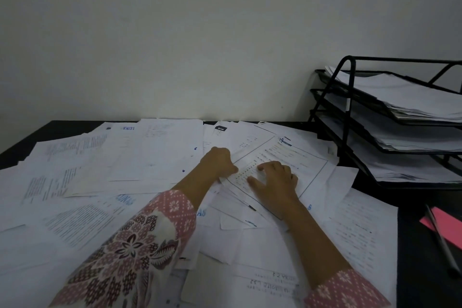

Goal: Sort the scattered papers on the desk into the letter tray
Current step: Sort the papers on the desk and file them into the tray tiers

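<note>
Centrally, left hand (220, 161) pinches printed sheet (287, 157) edge, right hand (276, 181) presses open-fingered; blue "LUNA" print (128, 128) legible

Left sleeve (130, 245): long, located at 7 o'clock of frame. Cuff zone pink, covered with small white dotted flower motifs. Behind cuff zone, batik-type print noted: dark maroon flowers, leaves, scale patches on pink and white ground. Right sleeve (347, 290): located at 5 o'clock, same pink with white dotted motifs. Left hand (220, 161), right hand (275, 180): bare; forearms uncovered up to cuffs.
</note>
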Demonstrator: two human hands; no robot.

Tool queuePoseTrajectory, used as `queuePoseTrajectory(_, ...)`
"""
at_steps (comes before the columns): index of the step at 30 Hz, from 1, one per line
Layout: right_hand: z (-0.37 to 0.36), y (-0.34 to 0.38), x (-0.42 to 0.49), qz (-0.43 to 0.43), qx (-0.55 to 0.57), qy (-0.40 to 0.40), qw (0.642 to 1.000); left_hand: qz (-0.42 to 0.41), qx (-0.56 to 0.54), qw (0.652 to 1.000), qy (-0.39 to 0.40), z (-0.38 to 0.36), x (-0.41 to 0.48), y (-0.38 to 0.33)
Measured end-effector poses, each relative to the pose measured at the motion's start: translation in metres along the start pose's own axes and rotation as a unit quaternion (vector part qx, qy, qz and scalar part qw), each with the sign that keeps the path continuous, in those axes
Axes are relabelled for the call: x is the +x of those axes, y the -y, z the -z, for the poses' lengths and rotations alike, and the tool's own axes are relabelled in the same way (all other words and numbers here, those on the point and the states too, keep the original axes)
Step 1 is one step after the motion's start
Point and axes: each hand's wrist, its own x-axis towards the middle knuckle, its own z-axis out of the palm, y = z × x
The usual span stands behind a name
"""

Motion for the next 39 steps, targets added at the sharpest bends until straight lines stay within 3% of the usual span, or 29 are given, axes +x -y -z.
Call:
queuePoseTrajectory(6,0.017,-0.011,0.004,-0.113,-0.002,-0.065,0.991,-0.025,-0.186,0.979,-0.085,0.012,-0.012,0.011)
queuePoseTrajectory(8,0.023,-0.017,0.004,-0.145,0.017,-0.102,0.984,0.004,-0.302,0.947,-0.107,0.017,-0.018,0.019)
queuePoseTrajectory(13,0.028,-0.017,0.005,-0.151,0.216,-0.148,0.953,0.075,-0.522,0.840,-0.130,0.022,-0.041,0.041)
queuePoseTrajectory(16,0.025,-0.019,0.005,-0.157,0.151,-0.123,0.968,0.094,-0.586,0.794,-0.131,0.019,-0.055,0.058)
queuePoseTrajectory(22,0.027,0.001,0.001,-0.212,-0.025,0.017,0.977,0.111,-0.619,0.757,-0.177,0.012,-0.075,0.093)
queuePoseTrajectory(26,0.025,0.012,0.016,-0.264,-0.065,0.105,0.957,0.119,-0.599,0.763,-0.211,0.014,-0.077,0.109)
queuePoseTrajectory(29,0.038,0.017,0.030,-0.245,-0.097,0.169,0.950,0.123,-0.599,0.759,-0.224,0.017,-0.076,0.116)
queuePoseTrajectory(33,0.047,0.018,0.037,-0.254,-0.038,0.194,0.947,0.126,-0.606,0.752,-0.228,0.015,-0.077,0.118)
queuePoseTrajectory(36,0.046,0.013,0.039,-0.284,0.059,0.163,0.943,0.124,-0.614,0.746,-0.227,0.016,-0.079,0.119)
queuePoseTrajectory(39,0.044,0.010,0.038,-0.301,0.063,0.128,0.943,0.120,-0.618,0.743,-0.226,0.016,-0.080,0.121)
